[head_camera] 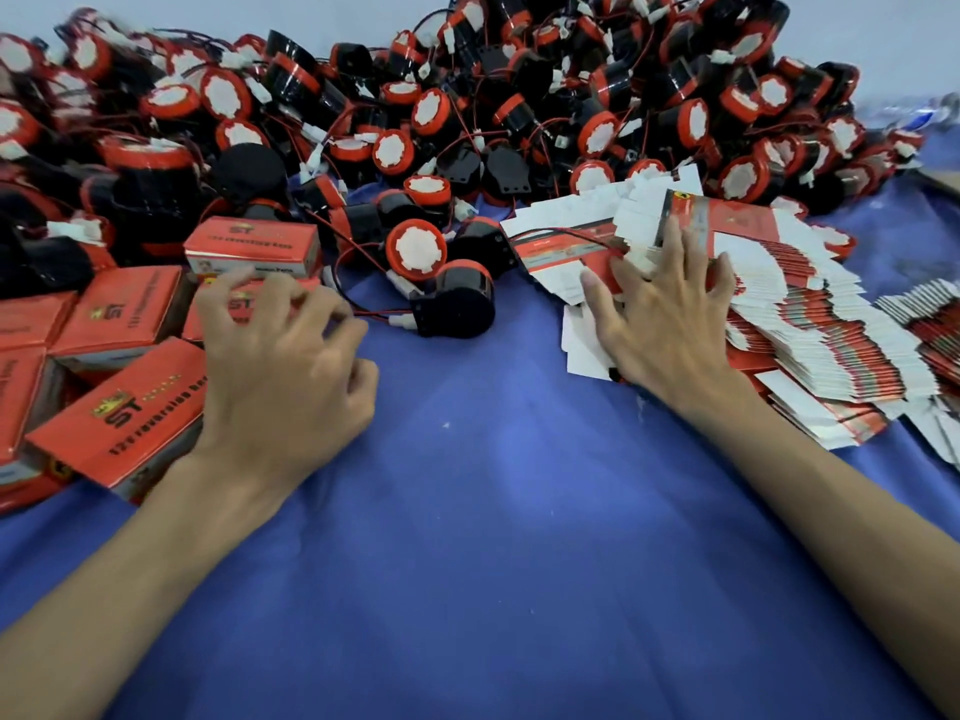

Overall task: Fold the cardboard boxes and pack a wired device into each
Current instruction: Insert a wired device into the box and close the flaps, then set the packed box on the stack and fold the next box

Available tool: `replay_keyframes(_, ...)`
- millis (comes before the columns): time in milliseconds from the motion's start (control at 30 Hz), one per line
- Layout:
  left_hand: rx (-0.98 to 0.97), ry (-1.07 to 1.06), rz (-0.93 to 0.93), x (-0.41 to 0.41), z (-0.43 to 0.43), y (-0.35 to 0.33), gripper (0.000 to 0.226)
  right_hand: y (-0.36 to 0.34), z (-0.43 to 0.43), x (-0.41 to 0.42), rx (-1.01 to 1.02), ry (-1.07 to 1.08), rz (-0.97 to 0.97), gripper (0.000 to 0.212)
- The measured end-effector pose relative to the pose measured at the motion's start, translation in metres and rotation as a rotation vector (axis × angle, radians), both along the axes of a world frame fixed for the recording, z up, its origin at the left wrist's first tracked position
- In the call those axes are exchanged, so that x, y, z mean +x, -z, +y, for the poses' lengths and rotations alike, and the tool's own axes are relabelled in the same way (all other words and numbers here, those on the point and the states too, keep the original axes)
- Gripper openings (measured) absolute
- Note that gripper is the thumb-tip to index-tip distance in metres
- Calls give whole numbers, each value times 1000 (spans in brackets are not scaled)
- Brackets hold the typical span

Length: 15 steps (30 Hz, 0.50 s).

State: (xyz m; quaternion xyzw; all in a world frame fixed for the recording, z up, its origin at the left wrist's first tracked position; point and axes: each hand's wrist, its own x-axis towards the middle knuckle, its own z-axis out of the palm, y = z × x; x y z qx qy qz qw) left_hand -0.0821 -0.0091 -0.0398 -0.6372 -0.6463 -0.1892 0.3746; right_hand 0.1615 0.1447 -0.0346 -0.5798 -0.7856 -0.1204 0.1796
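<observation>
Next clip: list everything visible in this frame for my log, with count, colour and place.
wired devices: a large pile, too many to count, black and red with white faces, across the back of the table
folded boxes: several, red, at the left
flat box blanks: a fanned stack, too many to count, red and white, at the right
table cloth: one, blue, covering the table
wall: pale, behind the pile
left hand: fingers loosely curled, over the folded boxes, gripping nothing that shows
right hand: fingers spread, resting on the flat box blanks
</observation>
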Motion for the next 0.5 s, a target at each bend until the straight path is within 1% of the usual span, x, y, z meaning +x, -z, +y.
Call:
replay_keyframes(67, 41, 123, 14, 6, 1, 2, 19, 0, -1, 1, 3, -19, -61, 59)
replay_keyframes(133, 46, 249, 13, 11, 1, 2, 19, 2, -3, -1, 46, -57, -60, 54)
replay_keyframes(200, 49, 345, 7, 15, 1, 2, 19, 2, -6, -3, 142, -95, -12, 47)
replay_keyframes(233, 45, 385, 0, 16, 1, 1, 19, 0, -7, -4, 224, -130, 13, 42)
replay_keyframes(300, 15, 455, -27, 18, 0, 0, 19, -1, -10, -6, 421, -297, 91, 28)
replay_keyframes(333, -11, 483, -44, 18, -1, 0, 19, -1, -11, -7, 489, -447, 130, 22)
replay_keyframes(367, -43, 504, -60, 18, -1, 0, 19, 1, -13, -8, 497, -608, 160, 18)
replay_keyframes(400, -76, 517, -77, 18, -2, 0, 19, 1, -15, -9, 464, -732, 183, 17)
replay_keyframes(433, -99, 522, -93, 18, -2, 1, 19, 1, -16, -9, 420, -786, 202, 21)
replay_keyframes(467, -112, 524, -108, 18, -2, 1, 19, -1, -16, -8, 376, -769, 235, 32)
replay_keyframes(500, -121, 524, -122, 17, -1, 1, 20, -4, -15, -4, 332, -709, 278, 47)
